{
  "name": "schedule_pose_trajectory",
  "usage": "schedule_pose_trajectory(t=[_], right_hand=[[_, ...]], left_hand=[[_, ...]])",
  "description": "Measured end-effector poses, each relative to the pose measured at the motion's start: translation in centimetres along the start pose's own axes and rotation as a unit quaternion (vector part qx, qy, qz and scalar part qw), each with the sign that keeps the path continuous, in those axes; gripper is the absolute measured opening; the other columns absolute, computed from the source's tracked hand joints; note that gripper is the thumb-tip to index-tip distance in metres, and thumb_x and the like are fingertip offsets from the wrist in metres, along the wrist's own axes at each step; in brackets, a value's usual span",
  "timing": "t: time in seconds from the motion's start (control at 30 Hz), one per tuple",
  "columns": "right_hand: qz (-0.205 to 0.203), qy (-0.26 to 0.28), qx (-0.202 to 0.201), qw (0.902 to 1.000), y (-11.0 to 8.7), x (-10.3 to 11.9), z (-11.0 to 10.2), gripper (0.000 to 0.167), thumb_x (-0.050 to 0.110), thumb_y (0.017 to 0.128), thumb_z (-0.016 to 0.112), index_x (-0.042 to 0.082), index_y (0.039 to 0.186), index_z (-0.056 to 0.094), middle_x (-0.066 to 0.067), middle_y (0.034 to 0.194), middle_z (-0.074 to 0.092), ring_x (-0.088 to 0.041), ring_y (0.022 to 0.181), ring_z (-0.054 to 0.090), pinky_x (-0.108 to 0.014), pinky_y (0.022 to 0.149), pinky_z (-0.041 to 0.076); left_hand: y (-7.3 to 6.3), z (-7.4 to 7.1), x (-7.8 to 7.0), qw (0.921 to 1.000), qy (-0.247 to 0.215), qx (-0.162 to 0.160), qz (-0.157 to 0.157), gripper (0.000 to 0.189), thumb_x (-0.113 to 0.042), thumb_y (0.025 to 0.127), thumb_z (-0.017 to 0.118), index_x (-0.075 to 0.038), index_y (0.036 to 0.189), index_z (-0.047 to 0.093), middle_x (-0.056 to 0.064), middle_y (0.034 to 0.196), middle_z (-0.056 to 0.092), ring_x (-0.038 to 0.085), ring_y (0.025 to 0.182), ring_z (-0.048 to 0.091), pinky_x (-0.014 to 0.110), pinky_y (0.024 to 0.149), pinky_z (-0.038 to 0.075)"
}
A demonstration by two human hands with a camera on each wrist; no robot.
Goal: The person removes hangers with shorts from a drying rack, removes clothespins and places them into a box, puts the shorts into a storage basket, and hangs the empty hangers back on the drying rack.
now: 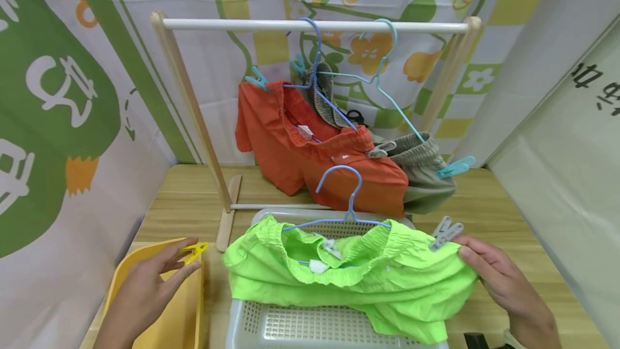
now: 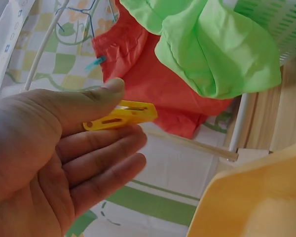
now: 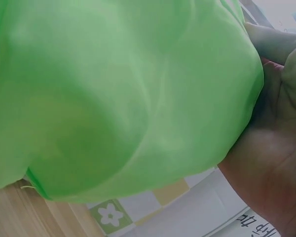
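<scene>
Bright green shorts (image 1: 416, 279) lie spread over a light grey basket (image 1: 310, 325), with a blue hanger (image 1: 351, 206) inside the waistband. A grey clothespin (image 1: 444, 235) is clipped near the right end of the shorts. Just beside that clothespin, my right hand (image 1: 506, 279) pinches the fabric between thumb and fingers; in the right wrist view the green cloth hides part of the hand. My left hand (image 1: 147, 284) pinches a yellow clothespin (image 2: 121, 117) by thumb and fingertips, above the yellow bin at the left and apart from the shorts.
Behind the basket stands a wooden rack with a white rail (image 1: 242, 25). Red shorts (image 1: 290, 144) and grey-green shorts (image 1: 426, 187) hang from it on hangers with clothespins. A yellow bin (image 1: 199, 306) sits at the left on the wooden table (image 1: 179, 193). Printed cloth walls surround it.
</scene>
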State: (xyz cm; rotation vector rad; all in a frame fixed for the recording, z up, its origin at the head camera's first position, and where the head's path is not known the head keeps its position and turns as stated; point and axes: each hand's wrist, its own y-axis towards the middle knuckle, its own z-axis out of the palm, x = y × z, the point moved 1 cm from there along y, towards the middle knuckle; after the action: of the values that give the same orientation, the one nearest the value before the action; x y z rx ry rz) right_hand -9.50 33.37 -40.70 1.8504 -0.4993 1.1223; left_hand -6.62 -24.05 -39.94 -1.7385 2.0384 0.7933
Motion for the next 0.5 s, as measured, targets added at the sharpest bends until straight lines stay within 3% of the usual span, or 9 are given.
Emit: schedule_pose_trajectory(t=[0.13, 0.33, 0.5], right_hand=[[0.006, -0.007, -0.004, 0.9999, 0.0, 0.1, 0.0, 0.05, -0.03, 0.093, 0.018, -0.017, 0.126, 0.054, -0.017, 0.108, 0.069, -0.018, 0.095, 0.068, -0.027, 0.081, 0.056], [-0.002, -0.006, -0.003, 1.0, 0.1, 0.1, 0.1, 0.049, -0.03, 0.093, 0.018, -0.018, 0.125, 0.054, -0.018, 0.108, 0.068, -0.018, 0.096, 0.067, -0.027, 0.083, 0.055], [-0.007, -0.007, -0.003, 0.9999, 0.1, 0.0, 0.2, 0.048, -0.031, 0.093, 0.019, -0.018, 0.124, 0.054, -0.018, 0.108, 0.068, -0.018, 0.098, 0.066, -0.026, 0.084, 0.055]], left_hand=[[-0.1, 0.3, 0.5, 0.999, 0.009, 0.035, -0.028, 0.045, -0.034, 0.098, 0.073, -0.009, 0.135, 0.066, 0.014, 0.124, 0.071, 0.036, 0.096, 0.073, 0.053, 0.074, 0.06], [-0.3, 1.4, 1.2, 0.9953, 0.019, 0.076, -0.058, 0.048, -0.038, 0.098, 0.072, -0.006, 0.133, 0.064, 0.019, 0.117, 0.072, 0.037, 0.094, 0.073, 0.054, 0.078, 0.059], [-0.6, 2.2, 1.8, 0.9876, 0.032, 0.117, -0.1, 0.059, -0.043, 0.1, 0.069, 0.001, 0.138, 0.06, 0.022, 0.118, 0.071, 0.04, 0.098, 0.071, 0.056, 0.083, 0.057]])
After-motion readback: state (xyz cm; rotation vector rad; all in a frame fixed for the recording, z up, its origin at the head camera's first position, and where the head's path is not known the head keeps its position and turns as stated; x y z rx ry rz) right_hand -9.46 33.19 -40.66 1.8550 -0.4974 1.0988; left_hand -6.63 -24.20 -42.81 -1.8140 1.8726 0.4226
